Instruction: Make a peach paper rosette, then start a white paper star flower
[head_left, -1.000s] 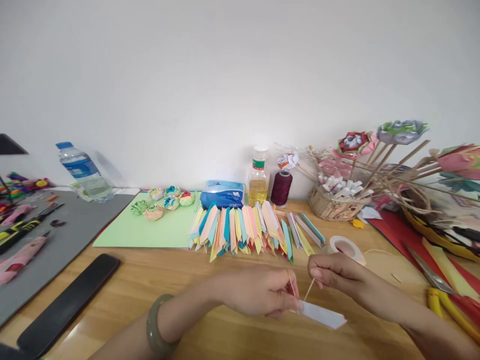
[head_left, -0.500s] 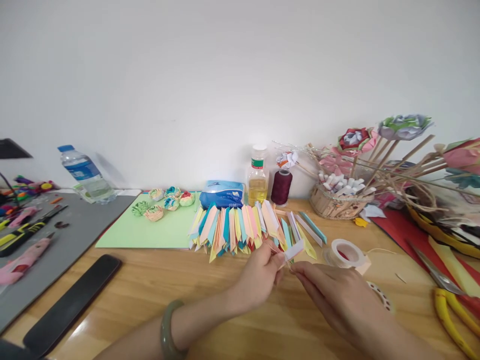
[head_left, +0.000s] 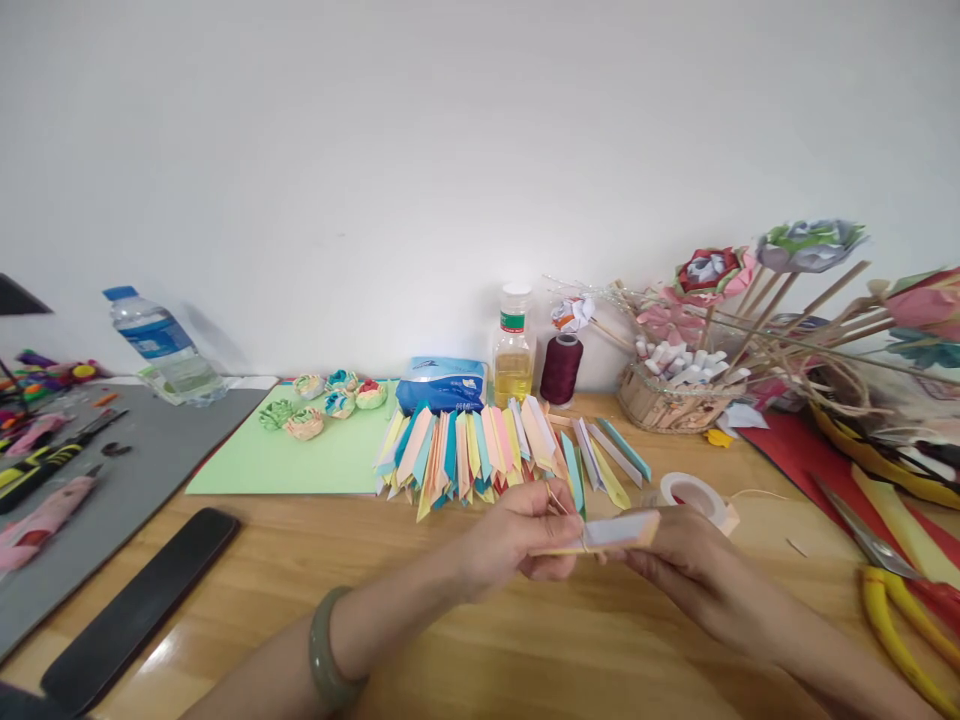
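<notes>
A folded paper strip (head_left: 611,530), pale lilac and cream, spans the gap between my hands over the wooden table. My left hand (head_left: 514,535) is closed on its left end, and a thin thread-like cord (head_left: 556,498) loops up by the fingers. Around the strip's right end my right hand (head_left: 694,565) is pinched; its fingertips are partly hidden. Just beyond both hands lies a dense row of folded paper strips (head_left: 457,455) in yellow, blue, pink and peach, with a few loose strips (head_left: 619,455) to its right.
A tape roll (head_left: 701,492) lies right of the loose strips, with yellow-handled scissors (head_left: 885,610) farther right. A basket (head_left: 667,405) stands behind. Dark thread spool (head_left: 562,368), oil bottle (head_left: 514,350) and tissue pack (head_left: 441,385) line the wall. A black phone-like slab (head_left: 142,605) lies left.
The paper strip has turned nearly level and now shows more of its length between my hands. My right hand has shifted slightly right and covers its far end.
</notes>
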